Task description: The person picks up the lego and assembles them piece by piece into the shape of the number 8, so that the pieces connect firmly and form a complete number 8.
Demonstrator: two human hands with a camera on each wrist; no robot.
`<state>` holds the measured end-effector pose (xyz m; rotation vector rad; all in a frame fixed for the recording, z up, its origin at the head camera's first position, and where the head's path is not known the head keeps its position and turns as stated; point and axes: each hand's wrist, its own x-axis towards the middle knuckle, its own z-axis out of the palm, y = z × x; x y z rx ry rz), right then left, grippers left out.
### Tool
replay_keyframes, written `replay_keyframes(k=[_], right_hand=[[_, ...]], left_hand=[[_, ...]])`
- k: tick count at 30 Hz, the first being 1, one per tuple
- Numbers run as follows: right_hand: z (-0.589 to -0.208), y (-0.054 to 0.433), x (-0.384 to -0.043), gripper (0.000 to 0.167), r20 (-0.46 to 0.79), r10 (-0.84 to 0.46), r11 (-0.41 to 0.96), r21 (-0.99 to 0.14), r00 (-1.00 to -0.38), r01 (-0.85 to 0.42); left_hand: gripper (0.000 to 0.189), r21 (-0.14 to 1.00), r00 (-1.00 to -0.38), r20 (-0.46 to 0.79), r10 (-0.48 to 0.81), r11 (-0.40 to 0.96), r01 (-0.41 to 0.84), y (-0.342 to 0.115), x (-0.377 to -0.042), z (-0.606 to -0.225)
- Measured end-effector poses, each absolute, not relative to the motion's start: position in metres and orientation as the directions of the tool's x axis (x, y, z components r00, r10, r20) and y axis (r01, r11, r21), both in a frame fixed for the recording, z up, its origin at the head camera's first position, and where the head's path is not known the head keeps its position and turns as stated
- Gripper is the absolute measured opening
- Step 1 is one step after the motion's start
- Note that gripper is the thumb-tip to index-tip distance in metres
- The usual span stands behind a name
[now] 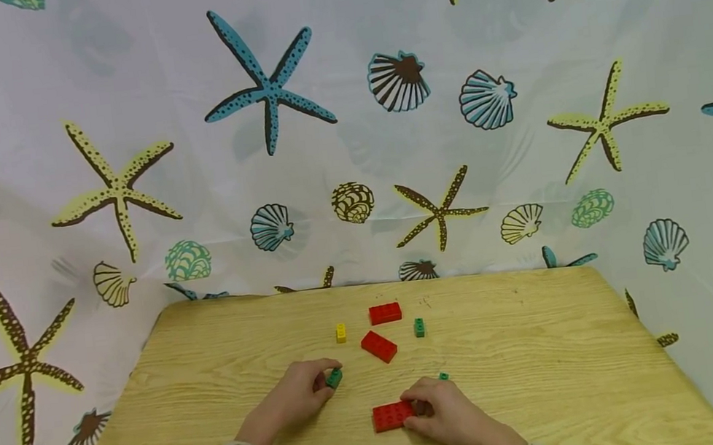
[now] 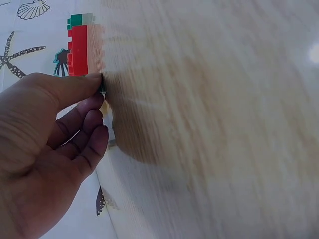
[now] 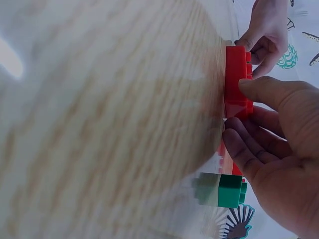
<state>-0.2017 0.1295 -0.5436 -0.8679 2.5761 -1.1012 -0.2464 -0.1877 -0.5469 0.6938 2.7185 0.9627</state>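
My left hand [image 1: 299, 392] pinches a small green toy brick [image 1: 334, 378] between thumb and fingers, left of centre on the table. In the left wrist view the thumb mostly covers that brick. Nearer the front, my right hand [image 1: 447, 412] grips the right end of a long red toy brick [image 1: 389, 417], which lies on the table with its studs up. The right wrist view shows my thumb on one side of this red brick [image 3: 236, 69] and fingers on the other. Just beyond the right hand sits another small green brick [image 1: 443, 376], partly hidden.
Farther back on the wooden table [image 1: 529, 349] lie a yellow brick [image 1: 340, 333], two red bricks, one straight [image 1: 385, 313] and one angled [image 1: 379, 346], and a green brick [image 1: 419, 328]. A cloth [image 1: 349, 157] printed with starfish and shells hangs behind and beside the table.
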Motion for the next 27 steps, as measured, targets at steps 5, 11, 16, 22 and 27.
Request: replay_keyframes(k=[5,11,16,22,27], right_hand=[[-0.544,0.130,-0.202,0.031,0.034,-0.598,0.545,-0.716,-0.801,-0.437],[-0.542,0.129,-0.202,0.033,0.033,-0.599,0.541,-0.720,-0.800,-0.435],[-0.543,0.128,-0.202,0.033,0.028,-0.596,0.546,-0.718,-0.802,-0.431],[-0.544,0.129,-0.203,0.033,0.037,-0.593,0.548,-0.714,-0.805,-0.436],[-0.546,0.128,-0.204,0.033,0.055,-0.597,0.543,-0.707,-0.801,-0.453]], left_hand=[[0.040,0.632,-0.882,-0.006,0.471,0.686,0.362,-0.191,-0.243,-0.546],[0.040,0.609,-0.900,0.009,0.436,0.711,0.351,-0.191,-0.239,-0.542],[0.040,0.605,-0.913,0.016,0.408,0.723,0.334,-0.188,-0.233,-0.534],[0.038,0.620,-0.904,0.050,0.424,0.696,0.361,-0.185,-0.226,-0.526],[0.037,0.636,-0.899,0.053,0.434,0.679,0.365,-0.183,-0.222,-0.523]])
